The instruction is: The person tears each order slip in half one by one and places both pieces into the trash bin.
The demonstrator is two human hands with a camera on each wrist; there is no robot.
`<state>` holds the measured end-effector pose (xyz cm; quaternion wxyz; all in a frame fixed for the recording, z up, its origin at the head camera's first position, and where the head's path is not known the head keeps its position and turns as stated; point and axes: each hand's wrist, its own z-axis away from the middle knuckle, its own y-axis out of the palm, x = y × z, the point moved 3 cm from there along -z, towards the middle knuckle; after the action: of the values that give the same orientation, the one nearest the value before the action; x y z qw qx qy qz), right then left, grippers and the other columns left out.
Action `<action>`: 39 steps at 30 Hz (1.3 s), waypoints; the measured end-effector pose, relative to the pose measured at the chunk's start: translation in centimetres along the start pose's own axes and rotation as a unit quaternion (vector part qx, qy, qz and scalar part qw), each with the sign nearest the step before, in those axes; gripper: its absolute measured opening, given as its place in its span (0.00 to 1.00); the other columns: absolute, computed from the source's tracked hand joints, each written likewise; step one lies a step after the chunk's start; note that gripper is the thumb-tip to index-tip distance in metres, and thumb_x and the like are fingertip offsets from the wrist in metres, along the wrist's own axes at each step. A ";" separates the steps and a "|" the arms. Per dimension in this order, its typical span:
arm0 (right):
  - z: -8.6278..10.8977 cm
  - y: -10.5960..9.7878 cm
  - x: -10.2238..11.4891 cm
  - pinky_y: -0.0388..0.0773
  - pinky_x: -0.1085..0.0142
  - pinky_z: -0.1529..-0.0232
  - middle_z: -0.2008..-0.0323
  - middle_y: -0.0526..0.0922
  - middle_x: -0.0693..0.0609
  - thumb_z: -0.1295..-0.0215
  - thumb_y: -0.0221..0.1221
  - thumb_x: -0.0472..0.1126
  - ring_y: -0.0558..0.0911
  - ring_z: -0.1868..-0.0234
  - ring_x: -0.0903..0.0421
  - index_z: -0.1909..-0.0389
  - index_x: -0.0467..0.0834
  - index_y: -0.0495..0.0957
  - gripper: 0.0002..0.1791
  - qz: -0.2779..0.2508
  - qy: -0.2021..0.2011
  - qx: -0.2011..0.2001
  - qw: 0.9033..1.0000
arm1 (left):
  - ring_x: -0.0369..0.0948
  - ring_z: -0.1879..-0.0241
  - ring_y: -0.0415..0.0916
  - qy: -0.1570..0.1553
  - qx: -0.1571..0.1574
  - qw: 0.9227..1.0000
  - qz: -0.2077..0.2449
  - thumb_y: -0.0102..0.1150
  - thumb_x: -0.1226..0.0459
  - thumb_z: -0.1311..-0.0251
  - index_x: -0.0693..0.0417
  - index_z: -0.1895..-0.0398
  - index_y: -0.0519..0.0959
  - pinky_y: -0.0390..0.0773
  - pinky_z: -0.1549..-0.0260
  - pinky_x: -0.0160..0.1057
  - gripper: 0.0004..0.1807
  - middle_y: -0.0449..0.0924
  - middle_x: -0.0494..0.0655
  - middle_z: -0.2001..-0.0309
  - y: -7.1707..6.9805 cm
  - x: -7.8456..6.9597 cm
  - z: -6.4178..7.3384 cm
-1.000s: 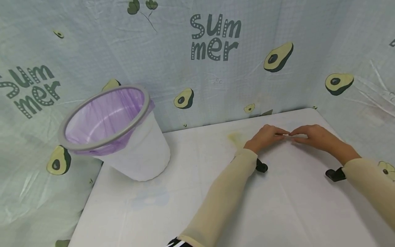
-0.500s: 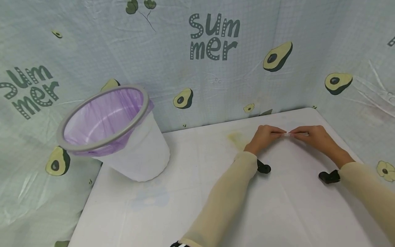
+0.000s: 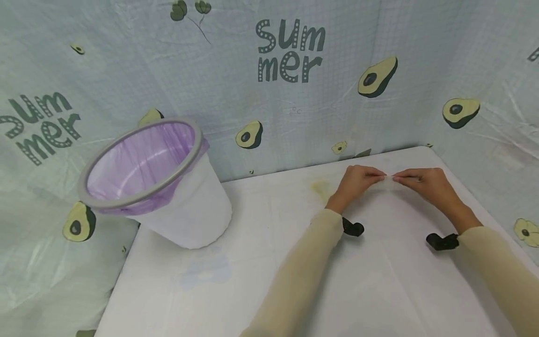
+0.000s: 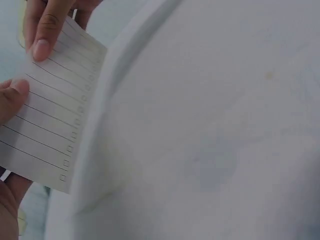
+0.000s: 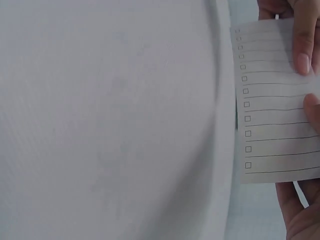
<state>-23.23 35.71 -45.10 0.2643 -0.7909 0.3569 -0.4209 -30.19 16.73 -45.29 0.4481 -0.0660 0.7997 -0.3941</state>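
At the far right of the table, both hands pinch one small sheet of lined paper point(image 3: 388, 183) between thumbs and fingers. My left hand point(image 3: 353, 183) has it from the left side and my right hand point(image 3: 429, 185) from the right, fingertips nearly meeting in the head view. In the left wrist view the checklist sheet point(image 4: 55, 112) shows ruled lines and a column of small boxes along one side. The right wrist view has the same sheet point(image 5: 275, 125) at its right edge, with thumbs pressed on its face and other fingers partly hidden behind it.
A white trash bin point(image 3: 198, 206) with a grey rim and purple liner bag point(image 3: 141, 159) stands at the table's left. A curtain point(image 3: 294, 117) printed with avocados and lettering hangs close behind. Black devices point(image 3: 353, 228) stick out below both sleeves.
The right hand has come left and both hands have risen slightly. The paper, a thin white sliver earlier, now shows more of its face below the fingertips. The bin has stayed put.
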 end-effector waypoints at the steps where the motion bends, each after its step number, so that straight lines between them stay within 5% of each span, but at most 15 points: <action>1: 0.0 0.0 0.5 0.66 0.77 0.76 0.65 0.90 0.41 0.38 0.70 0.36 0.70 0.74 0.74 0.60 0.39 0.90 0.07 -0.008 0.006 0.001 1.000 | 0.20 0.56 0.79 -0.007 0.001 1.000 0.012 0.66 0.55 0.33 0.45 0.54 0.90 0.73 0.60 0.17 0.11 0.89 0.34 0.56 -0.5 -0.1 0.2; 11: 0.1 0.3 4.8 0.62 0.73 0.83 0.68 0.90 0.41 0.38 0.70 0.36 0.67 0.81 0.68 0.60 0.38 0.90 0.08 -0.032 -0.008 -0.004 0.999 | 0.20 0.59 0.78 -0.051 -0.001 0.995 0.089 0.70 0.56 0.37 0.44 0.58 0.91 0.75 0.59 0.22 0.08 0.89 0.31 0.59 -3.9 0.1 2.7; 23: -0.2 0.0 6.9 0.62 0.74 0.82 0.69 0.90 0.45 0.41 0.72 0.34 0.65 0.83 0.68 0.61 0.41 0.91 0.07 -0.046 -0.041 -0.015 0.998 | 0.21 0.59 0.80 -0.012 -0.020 0.992 0.123 0.70 0.58 0.37 0.49 0.58 0.91 0.78 0.59 0.25 0.08 0.90 0.35 0.60 -6.3 -1.0 4.9; 30: -0.1 0.2 8.2 0.70 0.78 0.75 0.67 0.91 0.50 0.40 0.72 0.36 0.78 0.74 0.73 0.61 0.46 0.91 0.07 -0.093 -0.023 -0.027 0.995 | 0.21 0.58 0.80 0.013 -0.038 0.993 0.109 0.69 0.56 0.36 0.47 0.59 0.91 0.78 0.58 0.26 0.08 0.89 0.34 0.60 -7.4 -1.1 6.2; 39: -0.4 1.2 9.8 0.72 0.81 0.69 0.67 0.91 0.51 0.45 0.74 0.31 0.79 0.67 0.79 0.61 0.44 0.91 0.11 -0.090 -0.089 -0.052 0.991 | 0.23 0.57 0.81 0.049 -0.060 0.993 0.094 0.68 0.58 0.35 0.49 0.57 0.91 0.79 0.56 0.27 0.08 0.90 0.37 0.60 -8.9 -1.2 8.2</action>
<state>-20.12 27.22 -41.06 0.2144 -0.8669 0.2804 -0.3521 -25.38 6.53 -40.72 0.4388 0.0022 0.8455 -0.3042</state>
